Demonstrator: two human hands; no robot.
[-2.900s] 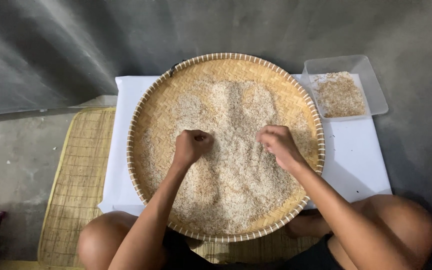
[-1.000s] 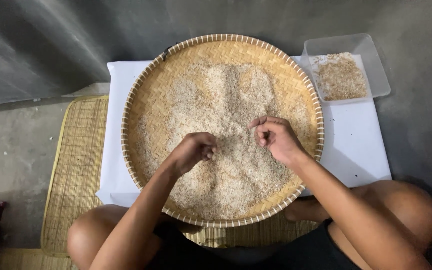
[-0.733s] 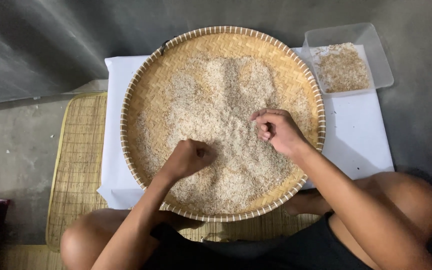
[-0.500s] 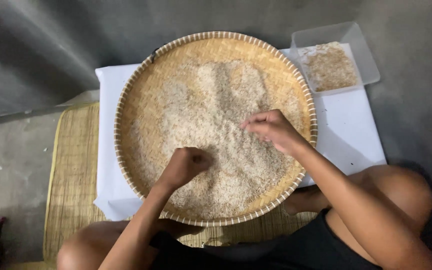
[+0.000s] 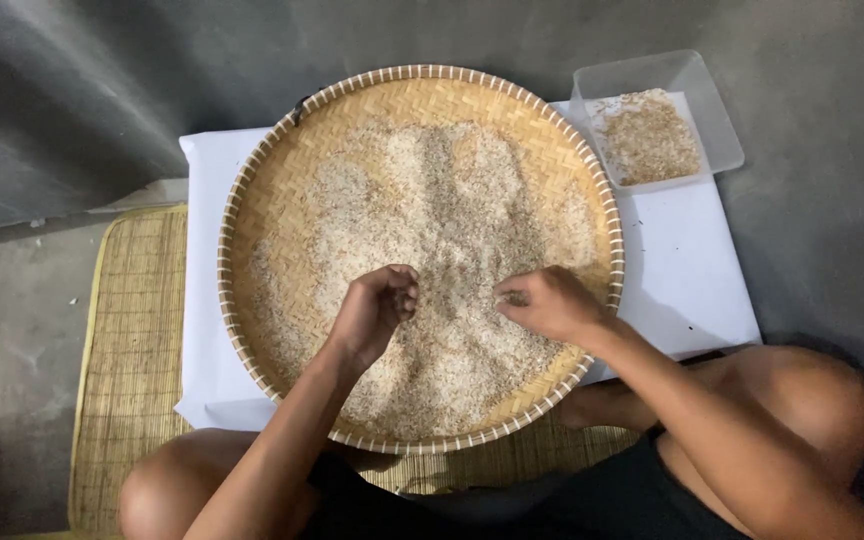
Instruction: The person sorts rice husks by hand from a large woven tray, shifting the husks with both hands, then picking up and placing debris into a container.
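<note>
Both hands work in the rice [image 5: 432, 240] spread across a round woven tray [image 5: 252, 190], which lies on a white cloth [image 5: 692, 280] over a reed mat [image 5: 132, 340] on the floor. The left hand [image 5: 377, 310] is curled, fingers bunched over the grains near the tray's middle. The right hand [image 5: 549, 303] pinches grains just beside it. A clear tub [image 5: 722, 130] of husks sits at the cloth's far right corner.

Rice [image 5: 452, 250] in tray [image 5: 252, 180]; tub [image 5: 722, 130] behind-right, on cloth [image 5: 692, 280].
</note>
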